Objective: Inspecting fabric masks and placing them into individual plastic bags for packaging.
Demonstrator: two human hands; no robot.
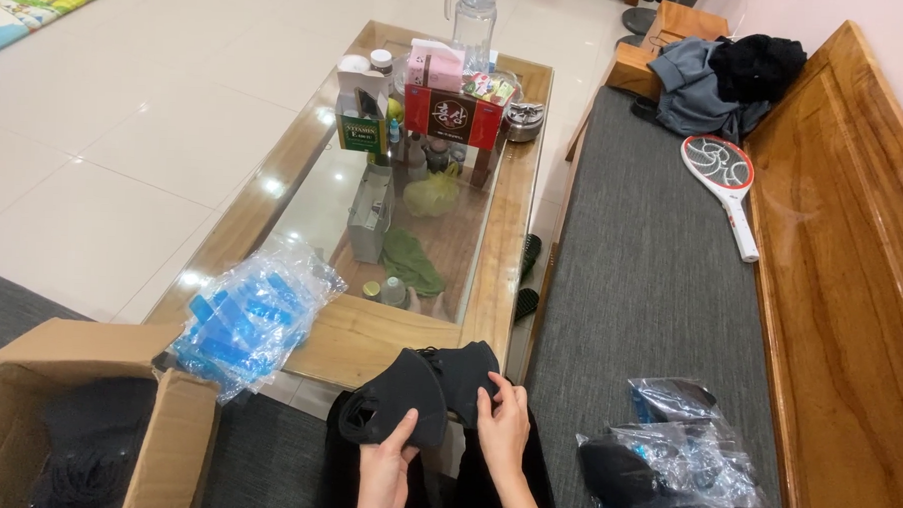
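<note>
Fingers of my left hand (384, 472) and right hand (503, 426) are closing on a black face mask (422, 391). I am holding it over my lap, near the counter (369, 336).

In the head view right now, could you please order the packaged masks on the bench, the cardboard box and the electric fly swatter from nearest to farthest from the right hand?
Measured from the right hand, which holds the black mask:
1. Packaged masks, just to its right on the grey bench cushion.
2. Cardboard box, far to the left, past the left hand.
3. Electric fly swatter, up the bench to the right, by the wooden backrest.
</note>
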